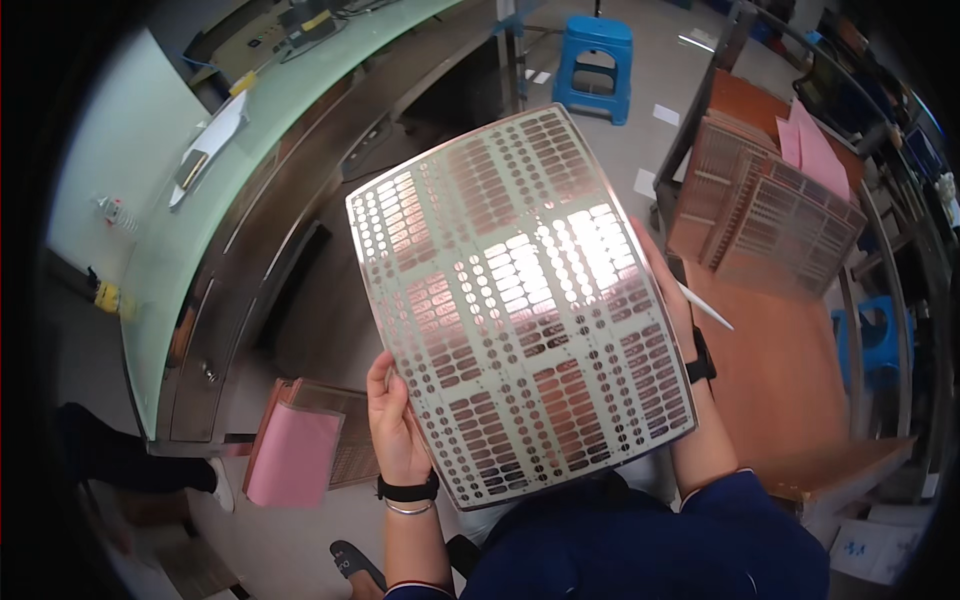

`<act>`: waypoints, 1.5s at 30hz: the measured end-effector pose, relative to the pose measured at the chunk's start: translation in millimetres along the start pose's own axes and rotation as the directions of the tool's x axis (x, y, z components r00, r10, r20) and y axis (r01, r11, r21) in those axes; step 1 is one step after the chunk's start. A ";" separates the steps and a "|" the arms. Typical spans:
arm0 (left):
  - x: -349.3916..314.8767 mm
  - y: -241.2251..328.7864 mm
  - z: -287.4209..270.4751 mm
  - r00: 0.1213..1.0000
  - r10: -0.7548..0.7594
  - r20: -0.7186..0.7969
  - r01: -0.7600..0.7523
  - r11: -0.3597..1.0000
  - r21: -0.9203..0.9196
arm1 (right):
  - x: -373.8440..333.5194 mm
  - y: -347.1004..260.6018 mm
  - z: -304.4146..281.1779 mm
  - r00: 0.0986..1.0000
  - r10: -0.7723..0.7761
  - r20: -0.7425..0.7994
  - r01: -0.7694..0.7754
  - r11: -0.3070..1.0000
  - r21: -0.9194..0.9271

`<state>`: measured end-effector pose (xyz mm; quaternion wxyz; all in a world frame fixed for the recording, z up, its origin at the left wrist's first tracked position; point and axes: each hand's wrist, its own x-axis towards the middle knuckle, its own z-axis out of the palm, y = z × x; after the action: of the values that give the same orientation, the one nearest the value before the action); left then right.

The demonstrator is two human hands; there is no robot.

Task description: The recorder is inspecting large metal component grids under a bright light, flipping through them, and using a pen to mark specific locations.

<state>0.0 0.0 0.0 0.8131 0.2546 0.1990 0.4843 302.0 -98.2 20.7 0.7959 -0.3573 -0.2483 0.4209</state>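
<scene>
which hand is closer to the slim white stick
Right. The right hand, at the right edge of the rectangular green and copper patterned panel, is beside the stick; the left hand is farther off, at the panel's left edge.

The right hand (673,305) is partly concealed behind the patterned panel (520,310), whose finest marks are too small to read, and the lower edge cuts off a foot (368,582) in a dark sandal (349,557).
</scene>
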 end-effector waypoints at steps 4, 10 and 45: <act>-7.5 13.6 7.7 0.997 0.075 0.025 -0.075 0.997 0.023 | -13.8 -10.9 -16.0 0.956 0.249 0.153 -0.272 0.950 0.151; -5.3 6.1 16.7 1.000 0.012 -0.013 -0.011 0.998 0.069 | -30.1 -18.9 -25.1 0.936 0.331 0.119 -0.322 0.942 -0.092; -7.1 44.6 -51.6 0.984 -0.047 -0.171 0.142 0.784 0.604 | -38.5 -102.2 -241.8 0.268 -0.617 -0.740 0.163 0.786 -0.596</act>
<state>-63.2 23.0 -13.2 0.6926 0.4582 0.4172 0.3693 500.6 -257.7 -53.7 0.7813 -0.6075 0.0688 -0.1258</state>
